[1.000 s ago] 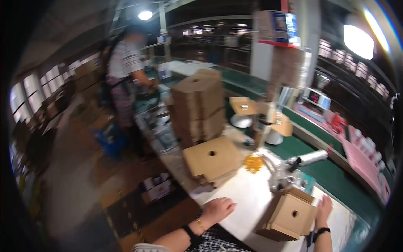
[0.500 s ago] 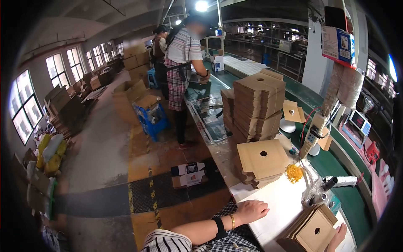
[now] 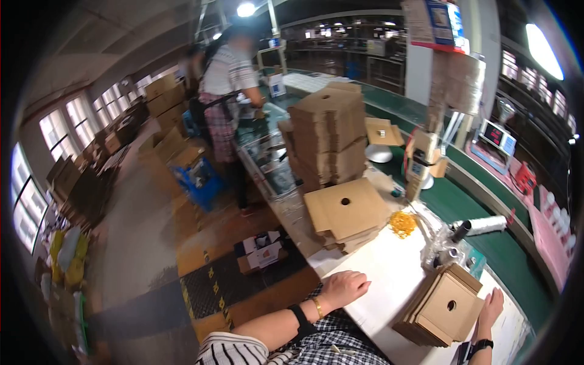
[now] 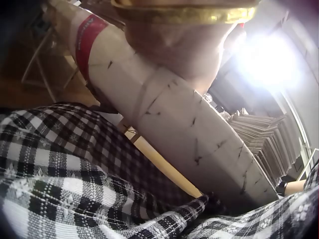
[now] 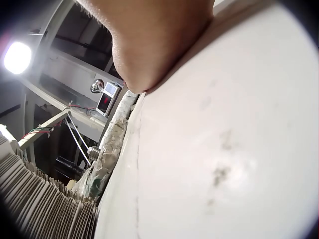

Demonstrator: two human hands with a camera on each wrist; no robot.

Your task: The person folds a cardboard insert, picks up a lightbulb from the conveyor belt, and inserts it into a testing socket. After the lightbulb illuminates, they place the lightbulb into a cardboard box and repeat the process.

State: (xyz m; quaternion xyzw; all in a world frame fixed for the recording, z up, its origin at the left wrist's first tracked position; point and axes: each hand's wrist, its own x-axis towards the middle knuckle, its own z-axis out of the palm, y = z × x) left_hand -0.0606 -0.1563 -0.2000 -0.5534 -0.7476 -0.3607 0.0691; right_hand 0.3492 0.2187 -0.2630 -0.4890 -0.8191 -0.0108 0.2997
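My left hand [image 3: 345, 288] rests on the front edge of the white tabletop [image 3: 389, 274], its fingers loosely bent and holding nothing. To the right of it stands a stack of cut cardboard sheets [image 3: 435, 304] with a round hole in the top one. Beyond that stack my right hand [image 3: 491, 307] lies on the table, fingers relaxed and empty. In the right wrist view the heel of that hand [image 5: 154, 50] rests on the white surface, with the cardboard edges [image 5: 45, 204] at lower left. The left wrist view shows the left hand [image 4: 174, 50] against the table edge.
A flatter cardboard pile [image 3: 347, 210] and a tall one [image 3: 325, 134] stand at the back left. Yellow rubber bands [image 3: 403, 224], a plastic-wrapped roll [image 3: 486, 225] and a scale [image 3: 497, 137] are behind. Another person [image 3: 222, 91] stands at the far bench.
The head view has swung left and then partly back right, shifting the whole scene. Both hands stay in about the same places beside the cardboard stack.
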